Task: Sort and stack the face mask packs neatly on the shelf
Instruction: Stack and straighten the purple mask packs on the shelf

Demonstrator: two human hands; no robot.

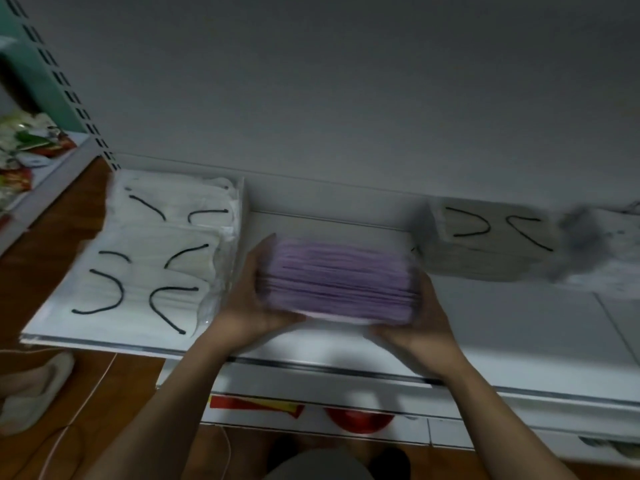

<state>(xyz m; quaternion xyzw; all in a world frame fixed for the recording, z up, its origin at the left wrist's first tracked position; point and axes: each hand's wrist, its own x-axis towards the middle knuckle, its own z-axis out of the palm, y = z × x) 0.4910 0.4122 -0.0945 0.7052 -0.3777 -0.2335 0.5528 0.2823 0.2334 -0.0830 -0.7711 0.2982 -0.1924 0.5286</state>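
The white shelf (519, 327) runs across the scene from left to right, with a plain back panel (311, 81) rising behind it. It is bare in the middle, which looks like the gap kept for another colour.

On the left end lie the white mask packs (156, 251), overlapping in clear wrappers with their black ear loops showing. They sit loosely, not squared, so they likely need tidying later. At the far right lies a beige mask pack (491, 244), and just beside it a grey pack (585, 244), blurred and hard to read. Each colour keeps its own stretch of shelf, which fits the sorting.

In the middle, close to the near edge, sits the purple mask stack (337, 280), between the white and beige groups and apart from both. Whether it rests on the shelf or is held just above it, I cannot tell.

The left hand (252, 299) presses its left end and the right hand (415, 317) its right end, fingers curled around the ends and closed against the stack. Squeezing from both ends keeps the loose layers aligned.
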